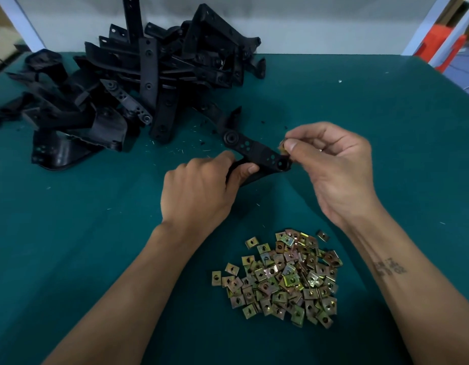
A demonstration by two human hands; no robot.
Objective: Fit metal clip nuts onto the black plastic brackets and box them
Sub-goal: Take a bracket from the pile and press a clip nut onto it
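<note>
1. My right hand (333, 164) pinches one small, light, stiff clip nut (282, 148) mid-frame, by its flat sides.
2. My left hand (201, 191) grips the hard bracket (257, 151) by its low end.
3. More nuts (283, 277) lie lower on the desk (70, 233).

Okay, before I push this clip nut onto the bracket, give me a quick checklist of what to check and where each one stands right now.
1. Bracket held steady: ok, left hand has a grip on its near end.
2. Clip nut in hand: ok, pinched in the right hand fingertips.
3. Nut beside the bracket's end hole: ok, just above it.
4. Nut's open side facing the bracket edge: cannot tell, fingers hide it.
5. Spare nuts within reach: ok, piled near the right forearm.
6. Box ready: cannot tell, none in view.
</note>
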